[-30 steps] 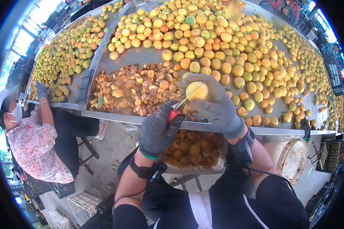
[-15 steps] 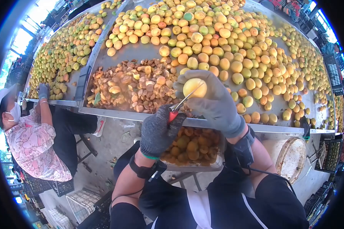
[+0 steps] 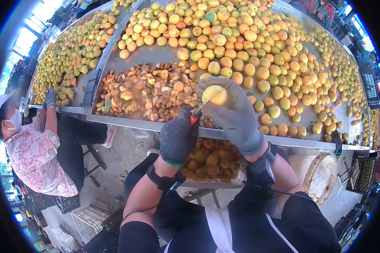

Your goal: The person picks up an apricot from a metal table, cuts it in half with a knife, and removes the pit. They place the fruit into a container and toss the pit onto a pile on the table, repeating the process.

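My left hand (image 3: pixel 178 135), in a dark grey knit glove, is closed round the red handle (image 3: pixel 194 119) of a small knife. Its thin blade (image 3: pixel 207 100) lies across a pale yellow apricot (image 3: pixel 216 95). My right hand (image 3: pixel 240 116), in a lighter grey glove, cups this apricot, fingers curled over its far side and thumb below. Both hands are just above the near edge of the metal table. Under them a tub holds apricot pieces (image 3: pixel 213 160). Beyond the left hand lies a heap of brownish apricot stones and scraps (image 3: pixel 150 90).
Whole apricots (image 3: pixel 257 50) cover much of the metal table (image 3: pixel 156 54). On the left, a masked co-worker (image 3: pixel 40 156) sits with a gloved hand by another apricot pile (image 3: pixel 67 67). A stained white bucket (image 3: pixel 318 179) stands right of my legs. Crates (image 3: pixel 88 221) sit on the floor.
My left hand has turned and shifted slightly right, bringing the knife handle up closer to the apricot. The right hand has moved slightly left, still round the apricot.
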The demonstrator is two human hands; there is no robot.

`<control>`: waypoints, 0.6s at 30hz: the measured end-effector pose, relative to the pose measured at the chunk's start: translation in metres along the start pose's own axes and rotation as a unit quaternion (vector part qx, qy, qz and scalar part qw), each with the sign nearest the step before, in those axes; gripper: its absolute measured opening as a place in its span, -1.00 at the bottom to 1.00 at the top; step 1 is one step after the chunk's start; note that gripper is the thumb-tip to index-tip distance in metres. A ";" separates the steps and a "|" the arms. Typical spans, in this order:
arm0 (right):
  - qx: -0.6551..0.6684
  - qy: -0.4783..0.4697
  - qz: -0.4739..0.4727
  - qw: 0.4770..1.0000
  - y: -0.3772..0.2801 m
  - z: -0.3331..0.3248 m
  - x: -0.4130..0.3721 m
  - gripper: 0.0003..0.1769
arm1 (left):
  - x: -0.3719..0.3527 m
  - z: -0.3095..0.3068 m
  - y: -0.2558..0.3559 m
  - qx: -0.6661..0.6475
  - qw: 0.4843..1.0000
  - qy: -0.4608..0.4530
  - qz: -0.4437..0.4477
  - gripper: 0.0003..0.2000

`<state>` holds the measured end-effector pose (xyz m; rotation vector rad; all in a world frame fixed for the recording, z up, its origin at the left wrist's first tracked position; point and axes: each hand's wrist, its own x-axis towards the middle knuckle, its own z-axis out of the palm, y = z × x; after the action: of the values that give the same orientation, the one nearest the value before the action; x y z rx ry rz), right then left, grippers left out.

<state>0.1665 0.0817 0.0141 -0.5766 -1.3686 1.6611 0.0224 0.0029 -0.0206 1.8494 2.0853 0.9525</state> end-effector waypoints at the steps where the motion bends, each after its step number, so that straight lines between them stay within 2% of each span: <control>1: 0.063 0.028 0.027 0.997 0.000 0.003 0.000 -0.54 | 0.002 0.004 -0.005 0.009 1.000 0.013 0.018 -0.81; 2: 0.063 0.027 0.029 0.997 0.003 0.006 0.001 -0.54 | 0.005 0.007 -0.008 0.018 0.999 0.026 0.036 -0.81; 3: 0.215 0.038 0.081 0.972 0.009 0.010 0.003 -0.60 | 0.008 0.009 -0.009 0.018 0.999 0.025 0.035 -0.81; 4: 0.363 0.049 0.132 0.921 0.015 0.011 0.005 -0.65 | 0.011 0.012 -0.009 0.032 0.999 0.016 0.026 -0.79; 5: 0.363 0.049 0.134 0.921 0.020 0.010 0.005 -0.65 | 0.013 0.013 -0.008 0.045 0.999 0.007 0.017 -0.77; 7: 0.277 0.119 0.116 0.946 0.028 0.009 0.009 -0.72 | 0.016 0.017 -0.003 0.069 0.998 -0.003 0.000 -0.74; 8: 0.173 0.150 0.079 0.970 0.028 0.010 0.009 -0.70 | 0.019 0.019 -0.003 0.071 0.997 0.000 0.005 -0.75; 9: 0.172 0.147 0.080 0.971 0.027 0.009 0.009 -0.70 | 0.020 0.019 -0.003 0.073 0.997 0.002 0.010 -0.75; 10: -0.034 0.147 -0.004 0.989 0.025 0.007 0.008 -0.69 | 0.022 0.019 -0.003 0.073 0.997 0.004 0.009 -0.75; 11: -0.238 0.139 -0.088 0.957 0.023 0.006 0.008 -0.68 | 0.023 0.019 -0.003 0.054 0.999 0.007 0.006 -0.76; 12: -0.240 0.138 -0.089 0.957 0.021 0.006 0.010 -0.68 | 0.024 0.019 -0.003 0.035 0.999 0.010 0.004 -0.76; 13: -0.012 0.132 0.012 0.991 0.020 0.007 0.014 -0.68 | 0.024 0.020 -0.003 0.034 0.999 0.011 0.003 -0.76; 14: 0.217 0.119 0.115 0.962 0.020 0.007 0.016 -0.69 | 0.022 0.019 -0.002 0.040 0.999 0.011 0.007 -0.75; 15: 0.217 0.119 0.118 0.962 0.024 0.005 0.016 -0.69 | 0.020 0.019 -0.003 0.048 0.999 0.010 0.012 -0.74; 16: 0.156 0.131 0.088 0.975 0.032 0.001 0.016 -0.69 | 0.019 0.020 -0.002 0.048 0.999 0.010 0.009 -0.74; 18: 0.062 0.156 0.033 0.985 0.037 0.002 0.016 -0.69 | 0.021 0.023 0.000 0.040 0.997 -0.064 -0.036 -0.73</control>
<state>0.1441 0.0941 -0.0178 -0.7792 -1.0234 1.6160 0.0309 0.0305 -0.0323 1.8082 2.1248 0.7245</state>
